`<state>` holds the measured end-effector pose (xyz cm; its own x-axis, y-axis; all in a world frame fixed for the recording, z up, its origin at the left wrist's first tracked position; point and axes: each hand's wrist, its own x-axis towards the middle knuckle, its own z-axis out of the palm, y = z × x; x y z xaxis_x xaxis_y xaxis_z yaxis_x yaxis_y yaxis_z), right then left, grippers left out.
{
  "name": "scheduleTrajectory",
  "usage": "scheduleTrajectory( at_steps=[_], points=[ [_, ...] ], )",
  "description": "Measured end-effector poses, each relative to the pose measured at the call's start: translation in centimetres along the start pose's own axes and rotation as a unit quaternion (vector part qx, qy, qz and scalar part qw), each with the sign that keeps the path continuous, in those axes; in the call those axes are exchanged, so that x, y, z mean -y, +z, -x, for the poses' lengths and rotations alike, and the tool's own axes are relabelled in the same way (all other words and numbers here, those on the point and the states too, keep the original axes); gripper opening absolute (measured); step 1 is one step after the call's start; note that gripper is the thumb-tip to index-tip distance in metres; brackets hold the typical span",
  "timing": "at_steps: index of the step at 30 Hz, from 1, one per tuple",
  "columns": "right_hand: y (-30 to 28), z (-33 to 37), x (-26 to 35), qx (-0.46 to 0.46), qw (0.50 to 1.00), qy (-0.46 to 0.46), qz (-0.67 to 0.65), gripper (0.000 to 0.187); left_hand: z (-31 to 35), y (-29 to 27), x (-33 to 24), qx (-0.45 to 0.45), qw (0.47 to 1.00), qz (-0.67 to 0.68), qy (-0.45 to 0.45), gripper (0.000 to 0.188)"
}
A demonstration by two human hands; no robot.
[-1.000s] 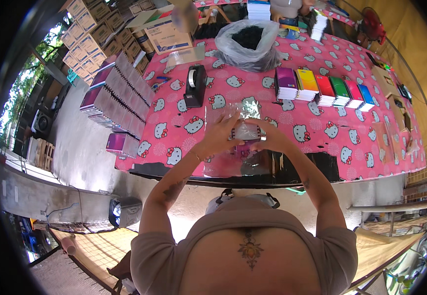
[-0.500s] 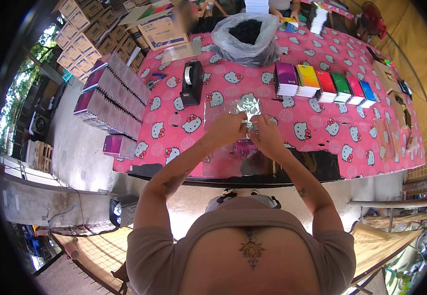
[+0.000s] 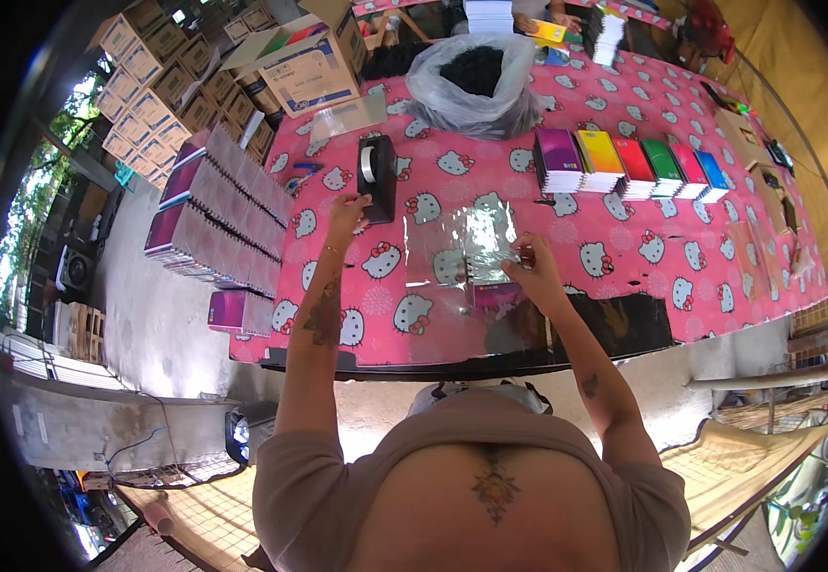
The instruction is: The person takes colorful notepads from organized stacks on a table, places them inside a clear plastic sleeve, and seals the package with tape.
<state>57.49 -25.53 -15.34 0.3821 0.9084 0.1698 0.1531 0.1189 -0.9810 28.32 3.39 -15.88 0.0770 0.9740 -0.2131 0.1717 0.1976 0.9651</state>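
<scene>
My left hand [image 3: 348, 215] is at the near left side of a black tape dispenser [image 3: 383, 195], its fingers drawn together by the dispenser's front end. Whether tape is between them is too small to see. A pale roll [image 3: 368, 164] sits in the dispenser. In front of me lies a shiny clear plastic sheet [image 3: 438, 243], spread over the cloth, with a purple-covered notebook [image 3: 497, 296] partly under it. My right hand [image 3: 538, 275] pinches at the sheet's right edge, fingers bent over the notebook's upper right.
Tall stacks of spiral notebooks [image 3: 214, 224] line the table's left edge. Small notebooks in several colours [image 3: 637, 172] stand in a row at the right. Farther back are a plastic bag of black items [image 3: 476, 105], a carton [image 3: 314, 71], blue-handled pliers [image 3: 305, 174] and another person's hands [image 3: 525, 24].
My left hand has left the plastic sheet and reached up and left to the tape dispenser. My right hand has shifted slightly right and down along the sheet, which now lies flatter.
</scene>
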Motion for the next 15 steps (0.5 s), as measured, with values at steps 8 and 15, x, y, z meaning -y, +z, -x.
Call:
scheduleTrajectory(
  at_steps=[8,15],
  points=[
    [-0.6,0.0,1.2,-0.013,1.0,0.001,0.025,0.033,1.6,1.2,4.6,0.027,0.98,0.189,0.053,0.019],
    [-0.8,0.6,0.9,-0.024,0.999,0.016,0.02,0.034,2.3,1.7,-5.0,-0.022,0.763,-0.603,0.232,0.022]
  ],
)
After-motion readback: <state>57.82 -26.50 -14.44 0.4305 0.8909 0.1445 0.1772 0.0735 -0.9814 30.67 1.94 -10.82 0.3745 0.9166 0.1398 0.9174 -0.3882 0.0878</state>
